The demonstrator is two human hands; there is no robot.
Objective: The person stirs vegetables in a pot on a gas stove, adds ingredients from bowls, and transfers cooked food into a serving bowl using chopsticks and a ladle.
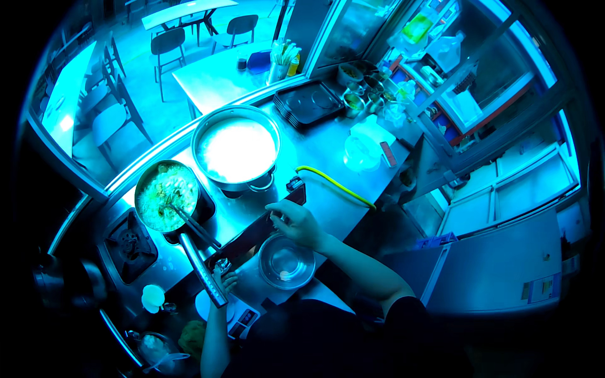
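My left hand (pixel 227 280) is at a shiny metal knob (pixel 222 265) on the stove front, partly under the long handle (pixel 201 269) of a saucepan (pixel 138 208). Whether its fingers grip the knob is unclear. My right hand (pixel 298 226) hovers above the rim of a clear bowl (pixel 287 262), fingers bent and apart, with nothing visible in it. Food bubbles with foam in the saucepan, and a pair of chopsticks (pixel 194 227) leans out of it. Behind, a large two-handled pot (pixel 275 163) holds pale liquid, washed out by glare.
An uncovered burner (pixel 131 241) lies left of the saucepan. A kitchen scale (pixel 243 323) sits below my left hand. A yellow hose (pixel 338 185) crosses the counter at right. Black trays (pixel 309 101) are stacked behind, beside several small containers (pixel 354 101). Dining chairs (pixel 168 42) stand beyond the ledge.
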